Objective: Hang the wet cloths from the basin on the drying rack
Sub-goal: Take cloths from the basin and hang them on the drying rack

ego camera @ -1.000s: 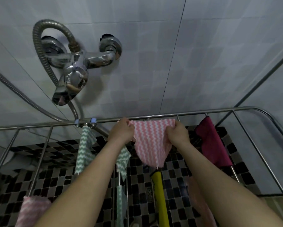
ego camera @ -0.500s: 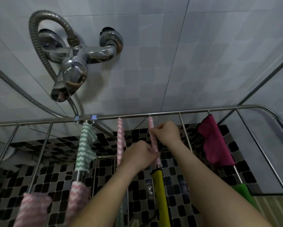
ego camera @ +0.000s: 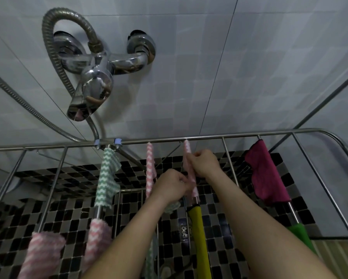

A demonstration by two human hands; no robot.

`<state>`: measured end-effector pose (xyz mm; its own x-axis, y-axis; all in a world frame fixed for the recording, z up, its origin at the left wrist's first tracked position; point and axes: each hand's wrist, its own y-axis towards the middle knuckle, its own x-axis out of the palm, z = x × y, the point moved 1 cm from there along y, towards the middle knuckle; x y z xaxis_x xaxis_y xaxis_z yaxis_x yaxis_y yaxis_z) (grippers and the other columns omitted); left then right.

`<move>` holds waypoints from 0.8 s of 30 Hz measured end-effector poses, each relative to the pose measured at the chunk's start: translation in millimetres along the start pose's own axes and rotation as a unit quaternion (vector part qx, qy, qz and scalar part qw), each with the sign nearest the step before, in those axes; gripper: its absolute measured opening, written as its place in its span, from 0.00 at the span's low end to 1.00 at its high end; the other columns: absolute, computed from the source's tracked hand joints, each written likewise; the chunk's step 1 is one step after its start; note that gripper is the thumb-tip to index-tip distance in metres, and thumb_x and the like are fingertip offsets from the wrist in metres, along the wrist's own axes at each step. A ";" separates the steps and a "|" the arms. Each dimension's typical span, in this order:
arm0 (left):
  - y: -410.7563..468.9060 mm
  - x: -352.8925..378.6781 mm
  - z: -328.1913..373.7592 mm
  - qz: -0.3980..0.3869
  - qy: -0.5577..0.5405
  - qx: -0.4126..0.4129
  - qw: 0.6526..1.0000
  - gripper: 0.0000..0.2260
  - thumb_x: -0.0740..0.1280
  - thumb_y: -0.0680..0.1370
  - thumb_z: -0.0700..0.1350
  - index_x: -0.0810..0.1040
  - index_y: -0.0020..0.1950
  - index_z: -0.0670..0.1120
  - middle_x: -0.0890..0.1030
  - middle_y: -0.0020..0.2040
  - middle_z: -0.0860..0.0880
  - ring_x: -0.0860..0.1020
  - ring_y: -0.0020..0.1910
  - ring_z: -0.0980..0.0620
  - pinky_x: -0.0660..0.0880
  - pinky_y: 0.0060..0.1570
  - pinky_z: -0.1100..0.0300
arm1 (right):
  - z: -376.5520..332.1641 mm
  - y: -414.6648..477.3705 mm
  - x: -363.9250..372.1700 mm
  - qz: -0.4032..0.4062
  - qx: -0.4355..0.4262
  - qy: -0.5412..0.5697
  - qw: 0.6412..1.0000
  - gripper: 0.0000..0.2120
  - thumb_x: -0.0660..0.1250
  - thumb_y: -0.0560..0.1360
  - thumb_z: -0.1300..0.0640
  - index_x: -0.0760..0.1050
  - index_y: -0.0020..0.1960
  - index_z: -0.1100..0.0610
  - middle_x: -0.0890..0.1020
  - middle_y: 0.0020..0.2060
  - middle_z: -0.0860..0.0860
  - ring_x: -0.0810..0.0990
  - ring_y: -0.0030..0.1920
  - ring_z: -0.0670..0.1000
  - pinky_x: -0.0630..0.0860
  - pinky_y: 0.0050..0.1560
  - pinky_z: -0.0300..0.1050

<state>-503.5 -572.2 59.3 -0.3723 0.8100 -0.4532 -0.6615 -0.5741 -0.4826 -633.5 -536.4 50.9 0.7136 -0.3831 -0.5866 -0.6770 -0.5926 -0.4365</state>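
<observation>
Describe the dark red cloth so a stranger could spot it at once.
Start at the steel drying rack below the chrome wall tap. On a right-hand rail, near the wall, hangs the dark red cloth. It alone is dark; the others are zigzag-striped, yellow or green.

L hand point(ego camera: 170, 185), R hand point(ego camera: 204, 164) on pink cloth point(ego camera: 187, 147) over rack point(ego camera: 239, 135)

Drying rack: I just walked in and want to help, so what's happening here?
A person is hanging a pink-and-white cloth over one rail of the metal drying rack. Both hands grip it with curled fingers, the right hand higher up near the far bar and the left hand lower down. A green-and-white cloth and a dark red cloth already hang on other rails.
</observation>
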 end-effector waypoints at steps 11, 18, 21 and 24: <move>-32.9 -46.4 7.9 -0.002 -0.479 0.026 0.878 0.08 0.65 0.78 0.42 0.84 0.51 0.45 0.80 0.36 0.49 0.78 0.45 0.50 0.73 0.52 0.53 | -14.4 -63.3 -37.2 -0.093 -0.092 0.182 0.975 0.19 0.59 0.81 0.44 0.79 0.57 0.57 0.84 0.48 0.53 0.83 0.50 0.53 0.79 0.39 0.42; -54.4 -52.5 30.3 -0.033 -0.599 0.087 0.795 0.15 0.66 0.73 0.37 0.78 0.59 0.46 0.79 0.43 0.48 0.79 0.34 0.55 0.77 0.31 0.61 | -0.4 -104.5 -21.2 -0.290 -0.084 0.276 0.912 0.17 0.72 0.72 0.47 0.81 0.58 0.53 0.85 0.52 0.54 0.83 0.51 0.54 0.77 0.54 0.52; -61.1 -55.2 29.2 -0.042 -0.599 0.116 0.791 0.25 0.65 0.69 0.28 0.76 0.63 0.46 0.80 0.47 0.47 0.78 0.35 0.54 0.78 0.33 0.59 | 2.5 -116.9 -27.0 -0.288 -0.100 0.309 0.901 0.19 0.73 0.71 0.51 0.81 0.58 0.60 0.84 0.45 0.55 0.80 0.42 0.51 0.74 0.42 0.44; -66.6 -53.9 27.0 -0.047 -0.599 0.113 0.792 0.27 0.57 0.72 0.24 0.73 0.66 0.44 0.80 0.52 0.43 0.79 0.42 0.50 0.78 0.41 0.54 | 3.8 -127.1 -34.8 -0.229 -0.099 0.347 0.904 0.15 0.69 0.75 0.53 0.82 0.53 0.64 0.84 0.42 0.56 0.80 0.40 0.51 0.75 0.42 0.46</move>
<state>-457.0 -574.4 136.1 -0.5750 0.4588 0.6774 -0.7723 -0.5777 -0.2642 -573.0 -445.1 124.3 0.8987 -0.3771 0.2240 -0.2855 -0.8906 -0.3539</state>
